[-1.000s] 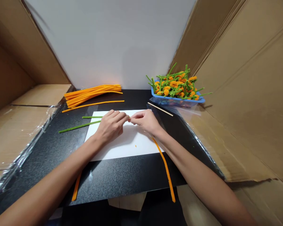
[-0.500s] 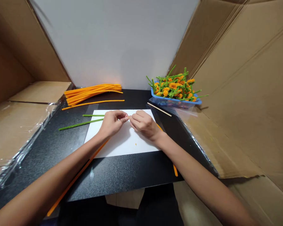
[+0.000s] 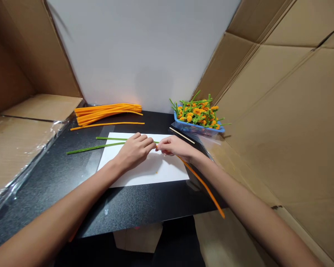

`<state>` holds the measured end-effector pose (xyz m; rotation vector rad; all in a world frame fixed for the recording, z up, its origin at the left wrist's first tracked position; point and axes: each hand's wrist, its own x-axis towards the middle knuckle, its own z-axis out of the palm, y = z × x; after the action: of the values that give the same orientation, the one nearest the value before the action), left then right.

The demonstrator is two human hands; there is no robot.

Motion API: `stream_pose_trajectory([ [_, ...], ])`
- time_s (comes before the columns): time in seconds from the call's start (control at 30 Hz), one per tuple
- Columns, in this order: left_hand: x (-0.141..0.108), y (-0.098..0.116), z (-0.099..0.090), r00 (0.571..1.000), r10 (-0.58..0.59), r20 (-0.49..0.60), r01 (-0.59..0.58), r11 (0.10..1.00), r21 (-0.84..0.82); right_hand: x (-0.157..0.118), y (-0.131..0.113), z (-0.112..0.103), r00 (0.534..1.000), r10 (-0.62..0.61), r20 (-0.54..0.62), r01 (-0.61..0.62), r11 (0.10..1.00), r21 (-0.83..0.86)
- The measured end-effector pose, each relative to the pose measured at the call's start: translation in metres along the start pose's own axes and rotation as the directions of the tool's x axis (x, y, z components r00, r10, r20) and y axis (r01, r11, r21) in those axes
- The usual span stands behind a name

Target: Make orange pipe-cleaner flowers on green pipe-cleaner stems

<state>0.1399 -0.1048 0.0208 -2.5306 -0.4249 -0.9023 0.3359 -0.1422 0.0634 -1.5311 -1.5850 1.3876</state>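
Over a white sheet of paper [image 3: 122, 178], my left hand [image 3: 136, 150] and my right hand [image 3: 174, 146] meet fingertip to fingertip, both closed on an orange pipe cleaner [image 3: 203, 181]. One length of it trails from under my right hand toward the table's front edge. Another orange end shows faintly below my left forearm. Between the fingertips a small orange bit is visible; the rest is hidden by my fingers. Green pipe cleaners [image 3: 86, 150] lie on the table and paper, running behind my left hand.
A bundle of orange pipe cleaners [image 3: 105, 114] lies at the back left, with a single one in front. At the back right stands a blue basket [image 3: 199, 128] of orange and green pipe-cleaner flowers. A thin wooden stick [image 3: 182, 135] lies before it. Cardboard walls [image 3: 281, 111] flank the table.
Both hands have turned at the wrist, the left now knuckles up, the right with its pinch showing. The trailing orange length on the right has swung outward. The view has shifted slightly.
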Motion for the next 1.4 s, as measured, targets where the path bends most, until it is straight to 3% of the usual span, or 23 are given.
stream_pose_trajectory([
  [0.13, -0.002, -0.003, 0.002, 1.000, 0.027, 0.001, -0.027, 1.000, -0.006, 0.002, -0.004, -0.005, 0.988, 0.113, 0.110, -0.125, 0.986, 0.108],
  [0.33, 0.000, -0.001, 0.002, 0.995, 0.037, 0.091, -0.035, 0.999, -0.024, 0.003, -0.005, -0.009, 0.971, 0.155, 0.180, -0.181, 0.974, 0.139],
  [0.47, 0.001, 0.003, 0.002, 0.995, 0.020, 0.095, -0.018, 1.000, -0.026, 0.001, -0.007, -0.012, 0.959, 0.169, 0.228, -0.212, 0.961, 0.178],
  [0.63, 0.001, 0.006, 0.002, 0.997, 0.041, 0.062, -0.034, 0.993, -0.114, -0.002, -0.008, -0.016, 0.904, 0.234, 0.359, -0.321, 0.925, 0.206],
  [0.77, 0.000, 0.010, 0.002, 0.995, 0.009, 0.095, 0.021, 0.950, -0.313, -0.005, -0.003, -0.013, 0.917, 0.274, 0.290, -0.332, 0.927, 0.176],
  [0.87, -0.001, 0.014, 0.004, 0.987, -0.071, 0.144, 0.127, 0.893, -0.431, -0.008, 0.001, -0.011, 0.933, 0.277, 0.232, -0.321, 0.930, 0.181],
  [1.13, -0.003, 0.020, 0.010, 0.960, -0.199, 0.197, 0.275, 0.805, -0.526, -0.010, 0.004, -0.011, 0.917, 0.243, 0.316, -0.331, 0.907, 0.261],
  [1.3, 0.001, 0.025, 0.010, 0.914, -0.326, 0.242, 0.403, 0.655, -0.639, -0.010, 0.006, -0.003, 0.973, 0.174, 0.151, -0.201, 0.961, 0.188],
  [1.4, 0.005, 0.029, 0.010, 0.857, -0.419, 0.302, 0.502, 0.544, -0.672, -0.012, 0.009, 0.000, 0.992, 0.090, 0.088, -0.101, 0.988, 0.120],
])
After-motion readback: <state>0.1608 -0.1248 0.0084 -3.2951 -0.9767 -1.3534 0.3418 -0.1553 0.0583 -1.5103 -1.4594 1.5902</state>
